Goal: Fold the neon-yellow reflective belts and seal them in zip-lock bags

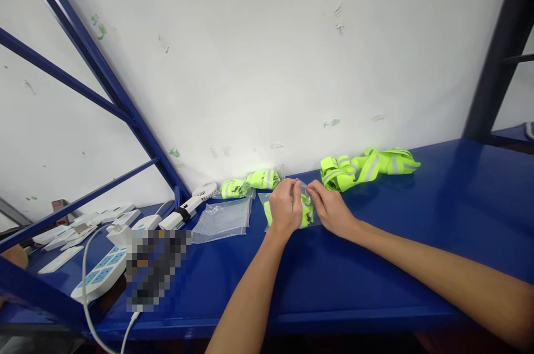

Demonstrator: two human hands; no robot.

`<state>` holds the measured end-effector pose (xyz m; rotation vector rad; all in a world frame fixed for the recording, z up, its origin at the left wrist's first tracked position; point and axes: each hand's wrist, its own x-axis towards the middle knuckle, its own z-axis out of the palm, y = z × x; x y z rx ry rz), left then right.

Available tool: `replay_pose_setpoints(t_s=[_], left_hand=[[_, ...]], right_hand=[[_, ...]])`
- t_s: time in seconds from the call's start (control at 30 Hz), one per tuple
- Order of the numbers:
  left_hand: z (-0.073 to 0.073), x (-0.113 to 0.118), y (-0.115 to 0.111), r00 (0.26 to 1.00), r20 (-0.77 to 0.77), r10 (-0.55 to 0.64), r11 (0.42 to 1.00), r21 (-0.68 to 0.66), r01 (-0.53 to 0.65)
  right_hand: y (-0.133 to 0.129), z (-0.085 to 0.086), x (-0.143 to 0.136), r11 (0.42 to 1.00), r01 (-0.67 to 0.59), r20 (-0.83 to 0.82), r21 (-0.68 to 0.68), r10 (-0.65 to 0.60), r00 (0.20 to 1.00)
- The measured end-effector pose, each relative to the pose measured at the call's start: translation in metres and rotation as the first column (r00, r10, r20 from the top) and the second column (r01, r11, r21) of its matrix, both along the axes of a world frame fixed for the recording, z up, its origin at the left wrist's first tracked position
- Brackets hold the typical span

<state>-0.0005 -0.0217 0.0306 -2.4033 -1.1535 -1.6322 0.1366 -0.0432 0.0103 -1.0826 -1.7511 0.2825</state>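
Observation:
A clear plastic bag [306, 216] with a folded neon yellow-green reflective strap inside lies on the blue shelf. My left hand [287, 207] pinches its upper edge, covering part of the bag. Close beside it, my right hand [331, 208] grips the same edge between thumb and fingers. Behind my left hand, bagged reflective straps [262, 179] rest against the wall. Flat clear bags [223, 219] lie to the left. Loose reflective straps [367, 168] are heaped at the back, to the right of my hands.
A white handheld fan [204, 192] lies at the left, near a white power strip [102, 273] with cables. A blue metal post [146, 137] rises there, and a dark post [494, 59] stands at the right. The blue shelf [354, 287] meets a white wall [292, 65].

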Motion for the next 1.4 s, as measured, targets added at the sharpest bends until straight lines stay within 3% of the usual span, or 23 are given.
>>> replay_pose_setpoints(t_s=[0.33,0.47,0.6,0.7,0.77,0.87,1.03,1.2,1.27,1.4], left_hand=[[-0.003,0.0,0.002,0.992,-0.088,0.092,0.993,0.078,-0.086],[0.003,-0.006,-0.003,0.988,-0.117,0.101,0.981,0.176,-0.079],[0.009,-0.017,-0.006,0.988,-0.055,0.145,0.929,0.352,-0.116],[0.005,-0.022,0.002,0.97,-0.132,0.205,0.933,0.326,-0.153],[-0.002,-0.024,0.011,0.935,-0.244,0.259,0.952,0.226,-0.204],[-0.017,-0.028,0.025,0.865,-0.394,0.311,0.949,0.088,-0.301],[-0.032,-0.032,0.034,0.826,-0.504,0.251,0.955,-0.009,-0.295],[-0.024,-0.024,0.027,0.856,-0.48,0.192,0.973,-0.022,-0.231],[-0.019,-0.02,0.023,0.871,-0.483,0.087,0.989,-0.065,-0.135],[-0.015,-0.012,0.016,0.847,-0.505,-0.168,0.978,-0.196,0.077]], right_hand=[[0.001,0.0,0.006,0.994,-0.074,0.008,-0.076,0.075,0.997],[-0.001,0.005,0.007,0.99,-0.113,0.056,-0.081,0.118,0.991],[0.021,0.029,0.006,0.998,0.069,-0.026,-0.011,-0.069,0.997],[0.059,0.054,0.01,0.974,0.221,-0.044,-0.038,-0.223,0.974],[0.084,0.068,0.015,0.951,0.287,0.094,-0.112,-0.277,0.956],[0.107,0.08,0.03,0.925,0.375,0.38,-0.064,-0.325,0.866],[0.097,0.086,0.069,0.94,0.339,0.527,-0.033,-0.272,0.805],[0.066,0.069,0.104,0.878,0.476,0.576,0.056,-0.418,0.703],[0.06,0.058,0.113,0.916,0.4,0.632,0.029,-0.327,0.703],[0.052,0.042,0.118,0.949,0.248,0.622,-0.195,-0.075,0.779]])
